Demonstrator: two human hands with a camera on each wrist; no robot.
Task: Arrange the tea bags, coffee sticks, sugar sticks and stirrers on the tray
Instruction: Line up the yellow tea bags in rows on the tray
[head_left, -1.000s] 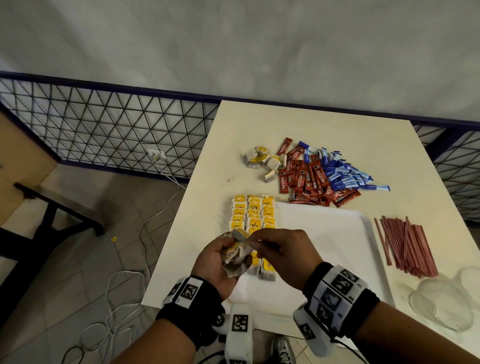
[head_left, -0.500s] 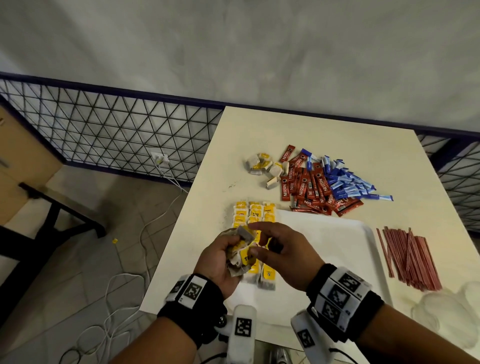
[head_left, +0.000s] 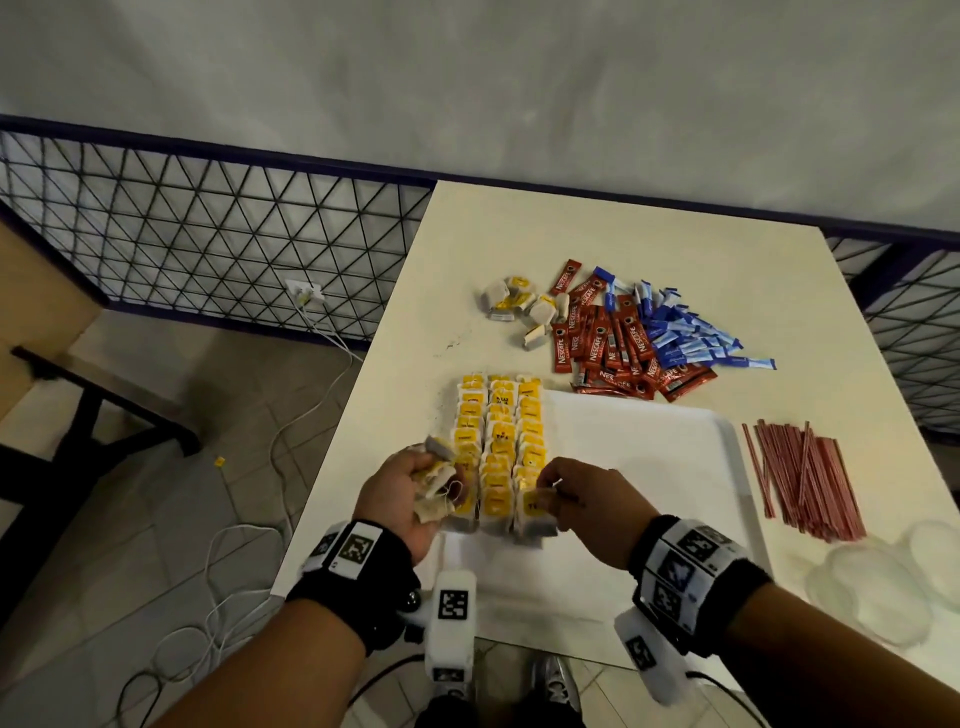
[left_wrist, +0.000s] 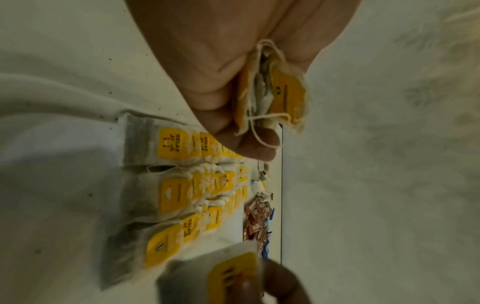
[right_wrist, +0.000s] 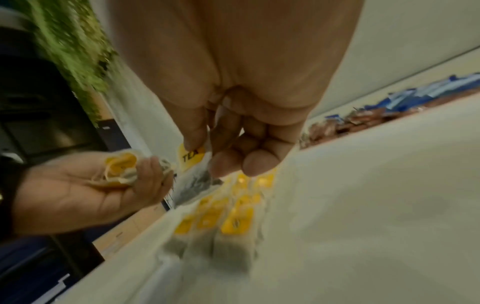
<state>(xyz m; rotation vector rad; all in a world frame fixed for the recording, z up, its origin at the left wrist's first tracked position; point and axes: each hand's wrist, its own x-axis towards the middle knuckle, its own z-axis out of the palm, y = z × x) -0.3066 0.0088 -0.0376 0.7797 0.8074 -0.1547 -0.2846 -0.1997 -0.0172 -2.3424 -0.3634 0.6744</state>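
Three rows of yellow-tagged tea bags lie along the left side of the white tray. My left hand grips a bunch of tea bags beside the tray's left edge. My right hand pinches a single tea bag by its yellow tag at the near end of the right row. Loose tea bags, red coffee sticks and blue sugar sticks lie piled beyond the tray. Red stirrers lie to the right of it.
The table has its left edge just beside my left hand, with floor and white cables below. A wire fence runs behind. Crumpled clear plastic sits at the table's near right corner.
My hands have separated. The right hand took one tea bag from the left hand's bunch and carried it right to the near end of the rows; the left hand drifted slightly left.
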